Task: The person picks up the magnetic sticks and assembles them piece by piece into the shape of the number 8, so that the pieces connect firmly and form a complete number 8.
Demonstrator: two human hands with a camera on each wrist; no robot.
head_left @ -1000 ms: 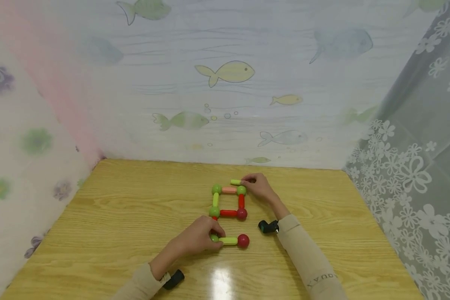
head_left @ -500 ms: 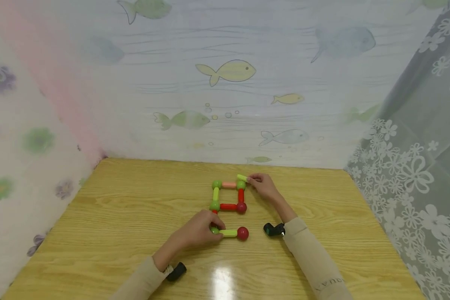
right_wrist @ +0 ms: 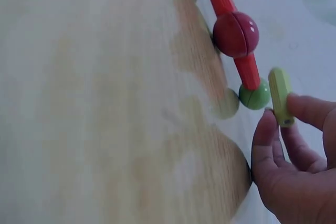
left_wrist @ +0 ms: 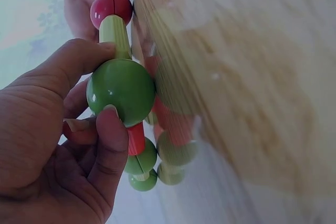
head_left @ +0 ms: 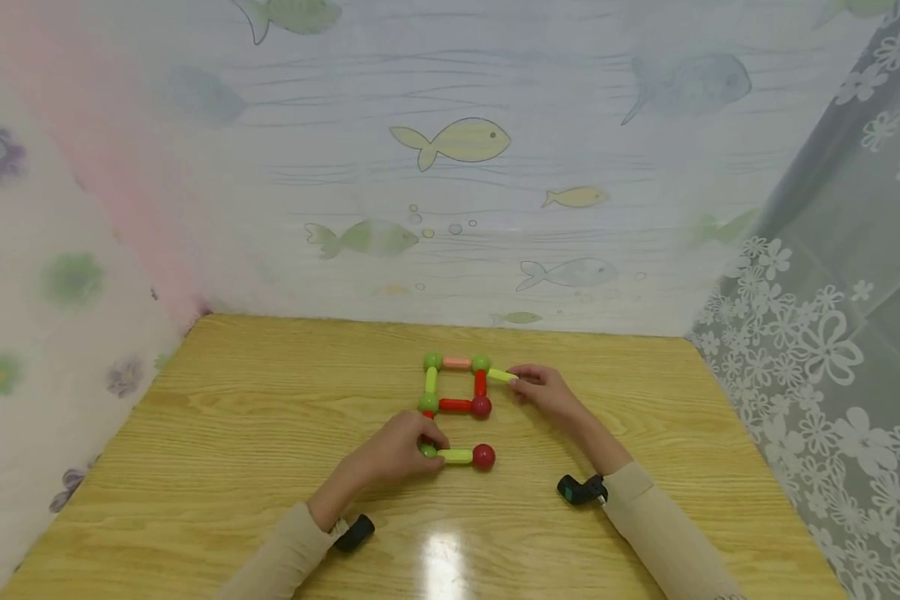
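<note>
A flat figure of magnetic rods and balls lies on the table. Its square has green balls at three corners, a dark red ball (head_left: pixel 482 407) at the fourth, and a salmon rod (head_left: pixel 457 363) at the back. My left hand (head_left: pixel 390 452) pinches the green ball (left_wrist: pixel 122 90) at the front-left, where a yellow-green rod (head_left: pixel 456 457) leads to another red ball (head_left: pixel 483 457). Between thumb and fingers, my right hand (head_left: pixel 546 392) holds a loose-ended yellow-green rod (head_left: pixel 502 376). That rod's far tip is right at the back-right green ball (head_left: pixel 480 363).
Wood-grain table (head_left: pixel 270 400) surrounds the figure. A wall cloth printed with fish (head_left: pixel 450 142) rises behind the table's back edge, and a flowered curtain (head_left: pixel 832 350) hangs on the right. Black wrist cameras (head_left: pixel 581 490) sit at both cuffs.
My right hand has brought its rod from behind the back-right green ball round to that ball's right side. The figure has slid slightly away, with my left hand still pinching its front-left ball.
</note>
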